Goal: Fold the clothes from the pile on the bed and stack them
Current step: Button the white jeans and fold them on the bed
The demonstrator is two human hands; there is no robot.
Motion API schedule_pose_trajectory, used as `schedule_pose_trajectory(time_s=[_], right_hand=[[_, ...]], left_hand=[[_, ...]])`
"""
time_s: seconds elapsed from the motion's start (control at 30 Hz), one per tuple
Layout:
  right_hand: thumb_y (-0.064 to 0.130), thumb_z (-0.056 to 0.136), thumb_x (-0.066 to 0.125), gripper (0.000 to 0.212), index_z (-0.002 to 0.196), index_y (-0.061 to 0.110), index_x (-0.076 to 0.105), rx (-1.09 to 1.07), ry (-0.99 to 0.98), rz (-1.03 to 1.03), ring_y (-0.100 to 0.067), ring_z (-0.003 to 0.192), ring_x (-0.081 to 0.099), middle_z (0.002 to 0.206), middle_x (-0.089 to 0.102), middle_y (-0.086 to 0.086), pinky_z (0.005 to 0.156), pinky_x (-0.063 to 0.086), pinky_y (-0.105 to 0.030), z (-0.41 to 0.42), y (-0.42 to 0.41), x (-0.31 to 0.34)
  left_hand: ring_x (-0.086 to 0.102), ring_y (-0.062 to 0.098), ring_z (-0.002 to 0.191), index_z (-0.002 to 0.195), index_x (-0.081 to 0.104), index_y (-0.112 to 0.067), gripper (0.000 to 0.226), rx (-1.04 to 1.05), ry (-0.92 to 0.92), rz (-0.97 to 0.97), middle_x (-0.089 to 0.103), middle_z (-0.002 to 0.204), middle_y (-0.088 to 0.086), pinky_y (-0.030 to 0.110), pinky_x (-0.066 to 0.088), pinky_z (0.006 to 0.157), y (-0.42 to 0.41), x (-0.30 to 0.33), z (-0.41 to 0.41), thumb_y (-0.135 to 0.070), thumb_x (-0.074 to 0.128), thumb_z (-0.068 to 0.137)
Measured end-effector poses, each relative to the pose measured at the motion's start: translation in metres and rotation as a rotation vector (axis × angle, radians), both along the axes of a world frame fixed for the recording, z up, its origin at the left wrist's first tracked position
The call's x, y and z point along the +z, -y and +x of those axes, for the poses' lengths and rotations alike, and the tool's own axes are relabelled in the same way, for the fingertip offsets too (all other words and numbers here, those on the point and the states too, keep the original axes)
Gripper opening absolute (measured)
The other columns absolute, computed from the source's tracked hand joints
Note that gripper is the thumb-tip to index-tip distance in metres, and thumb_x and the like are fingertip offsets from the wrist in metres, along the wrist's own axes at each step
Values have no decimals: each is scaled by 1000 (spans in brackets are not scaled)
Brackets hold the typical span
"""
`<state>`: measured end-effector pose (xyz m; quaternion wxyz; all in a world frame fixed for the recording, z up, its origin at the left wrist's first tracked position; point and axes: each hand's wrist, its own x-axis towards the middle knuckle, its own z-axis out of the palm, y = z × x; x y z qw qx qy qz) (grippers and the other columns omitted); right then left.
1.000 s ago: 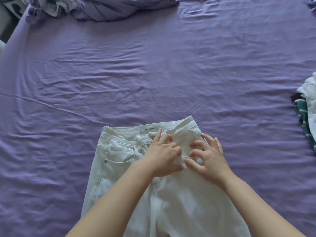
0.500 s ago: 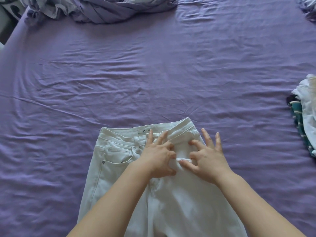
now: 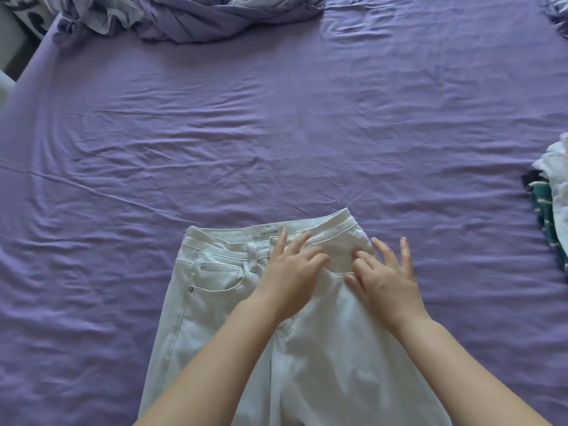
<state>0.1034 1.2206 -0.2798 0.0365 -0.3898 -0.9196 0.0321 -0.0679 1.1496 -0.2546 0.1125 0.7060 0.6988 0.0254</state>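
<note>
White jeans [image 3: 215, 302] lie flat and face up on the purple bed sheet [image 3: 276, 133], waistband away from me and legs running off the bottom of the view. My left hand [image 3: 292, 272] rests on the fly just below the waistband, fingers stretched forward. My right hand [image 3: 384, 278] lies on the right front pocket. Two of its fingers are straight, while the forefinger and thumb press at the pocket opening. A pile of clothes [image 3: 550, 204], white and teal striped, sits at the right edge.
Crumpled purple and pale bedding [image 3: 215, 16] is bunched along the far side of the bed. The bed's left edge [image 3: 27, 72] shows at the top left, with floor beyond. Wrinkled sheet spreads between the jeans and the bedding.
The white pocket lining pinched between my hands earlier no longer shows. Both hands have spread their fingers flatter on the jeans. The view shifted slightly.
</note>
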Motion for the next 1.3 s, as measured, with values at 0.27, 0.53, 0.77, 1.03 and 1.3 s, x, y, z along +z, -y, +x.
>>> schedule_pose_trajectory(time_s=[0.27, 0.53, 0.77, 1.03, 1.3], right_hand=[[18, 86, 44, 42, 126, 19, 59, 197, -165, 16, -30, 136, 35, 141, 48, -4, 107, 20, -56, -14, 58, -11], [61, 86, 26, 60, 137, 35, 44, 129, 180, -183, -37, 137, 30, 147, 37, -7, 105, 15, -52, -23, 54, -27], [59, 92, 21, 59, 143, 31, 33, 200, 94, -204, -29, 142, 15, 152, 28, -4, 106, 13, -60, -38, 63, -12], [71, 87, 24, 68, 144, 35, 28, 341, 196, -151, -25, 143, 13, 153, 27, 1, 105, 15, -61, -43, 47, -35], [62, 92, 23, 62, 141, 27, 37, 165, 72, -222, -32, 142, 17, 152, 28, -5, 107, 13, -63, -32, 101, -14]], left_hand=[[31, 35, 138, 136, 50, -18, 55, 355, -25, 53, 37, 148, 11, 56, 19, 107, 89, -29, 6, -32, 39, 84], [-30, 24, 139, 147, -13, -36, 79, 398, -60, -166, -20, 155, 6, 47, -14, 113, 92, -56, -20, -75, 11, 82], [12, 34, 144, 148, 27, -31, 63, 338, -62, -71, 17, 157, 8, 57, 11, 111, 105, -34, -25, -60, 26, 92], [13, 32, 143, 144, 32, -36, 74, 165, -161, -120, 26, 155, 7, 60, 13, 106, 125, -59, -56, -78, 21, 84], [10, 34, 145, 147, 30, -29, 77, 247, -75, -50, 17, 158, 9, 64, 13, 108, 141, -45, -32, -75, 26, 85]])
